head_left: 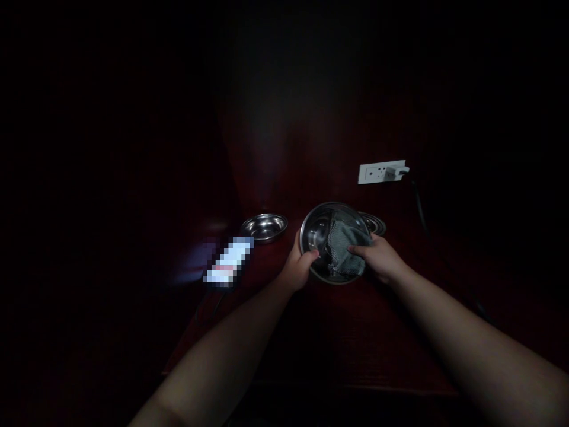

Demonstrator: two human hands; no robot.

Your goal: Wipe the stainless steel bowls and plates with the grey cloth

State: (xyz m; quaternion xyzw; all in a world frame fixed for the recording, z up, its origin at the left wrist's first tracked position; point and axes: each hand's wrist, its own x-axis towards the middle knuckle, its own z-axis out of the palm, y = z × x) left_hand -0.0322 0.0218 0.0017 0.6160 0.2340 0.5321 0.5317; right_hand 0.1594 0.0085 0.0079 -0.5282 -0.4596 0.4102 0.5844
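A shiny metal bowl (317, 234) is held up over the dark red table, tilted so that its inside faces me. My left hand (299, 265) grips its left rim, thumb inside and fingers behind. A grey-green cloth (344, 246) lies against the right part of the bowl's inside and over its rim. My right hand (380, 256) is closed on the cloth at the right rim, its thumb pressing the cloth; the other fingers are mostly hidden behind.
Another metal bowl (265, 227) stands on the table at the left. Behind my right hand shows part of a round metal dish (377, 224). A lit, pixelated phone (229, 264) lies at the left. A wall socket (376, 172) holds a white plug, with a dark cable nearby.
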